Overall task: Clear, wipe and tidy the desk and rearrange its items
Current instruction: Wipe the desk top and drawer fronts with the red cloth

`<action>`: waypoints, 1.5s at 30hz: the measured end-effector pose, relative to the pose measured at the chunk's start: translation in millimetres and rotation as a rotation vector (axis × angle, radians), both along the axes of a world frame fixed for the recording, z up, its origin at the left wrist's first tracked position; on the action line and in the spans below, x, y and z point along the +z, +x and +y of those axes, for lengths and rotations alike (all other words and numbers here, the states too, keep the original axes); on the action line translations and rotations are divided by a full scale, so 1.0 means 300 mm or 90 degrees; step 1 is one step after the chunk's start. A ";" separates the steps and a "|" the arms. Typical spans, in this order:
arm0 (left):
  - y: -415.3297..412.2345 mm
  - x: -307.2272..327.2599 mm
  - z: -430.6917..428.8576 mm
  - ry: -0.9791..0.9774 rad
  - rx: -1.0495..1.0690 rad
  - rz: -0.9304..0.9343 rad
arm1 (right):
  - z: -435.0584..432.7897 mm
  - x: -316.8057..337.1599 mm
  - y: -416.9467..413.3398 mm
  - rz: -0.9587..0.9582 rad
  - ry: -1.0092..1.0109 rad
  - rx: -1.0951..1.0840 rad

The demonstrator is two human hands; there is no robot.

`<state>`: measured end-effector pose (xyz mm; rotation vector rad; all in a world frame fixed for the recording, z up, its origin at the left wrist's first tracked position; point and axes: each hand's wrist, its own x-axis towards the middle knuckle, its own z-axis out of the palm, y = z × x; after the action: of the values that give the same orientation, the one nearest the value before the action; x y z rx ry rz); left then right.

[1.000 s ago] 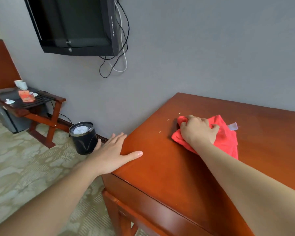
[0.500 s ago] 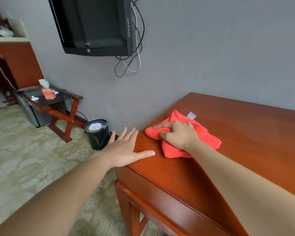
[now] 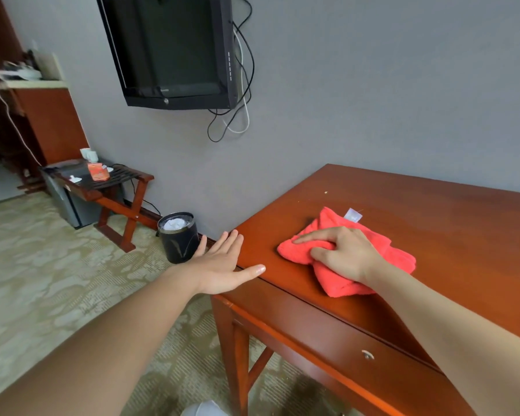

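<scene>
R hand (image 3: 345, 253) sits on top of the cloth (image 3: 336, 283), pressing it onto the desk (image 3: 448, 235). Index finger lies straight along the cloth twd its left tip, other fingers are curled into the folds w/ the fabric bunched under the palm, so it's a grip plus downward push, prob. to keep the cloth from slipping while wiping. L hand (image 3: 222, 262) is open w/ fingers straight and together and holds nothing. It's at the desk's left end, thumb laid on the top's corner, palm just off and below the edge. That looks like a catching hand, set there so whatever the cloth sweeps off lands in the palm, not on the floor. Bin (image 3: 179, 238) stands on the floor just past that hand by the wall (image 3: 373, 85), handy for dumping. Cloth is on the desk's left part, near the front edge, close to the L hand but not touching it. It's crumpled, not flat. Long axis runs approx. along the desk's length, narrow tip pointing left twd the end edge and L hand, fatter end to the right. A fold hangs twd the front edge, and the tag (image 3: 352, 215) sticks out on the wall side. One crumb (image 3: 326, 192) lies nearer the wall, well apart from the cloth, so the wipe isn't done yet.
</scene>
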<state>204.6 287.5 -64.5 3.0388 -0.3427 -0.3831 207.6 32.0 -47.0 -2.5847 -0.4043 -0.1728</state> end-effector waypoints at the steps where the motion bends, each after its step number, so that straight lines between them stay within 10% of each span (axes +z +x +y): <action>1: -0.005 0.002 -0.002 -0.008 0.001 0.000 | -0.013 0.000 -0.018 -0.003 -0.006 -0.009; 26: 0.447 0.009 -0.187 -0.037 -0.003 -0.033 | -0.299 -0.043 0.321 -0.044 -0.119 -0.414; 45: 0.570 -0.025 -0.211 -0.035 0.012 -0.062 | -0.134 -0.016 0.842 -0.019 -0.104 -0.208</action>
<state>375.5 224.2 -72.1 3.0109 -0.3241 -0.2208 460.1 -8.3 -51.8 -2.7983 -0.0020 -0.3030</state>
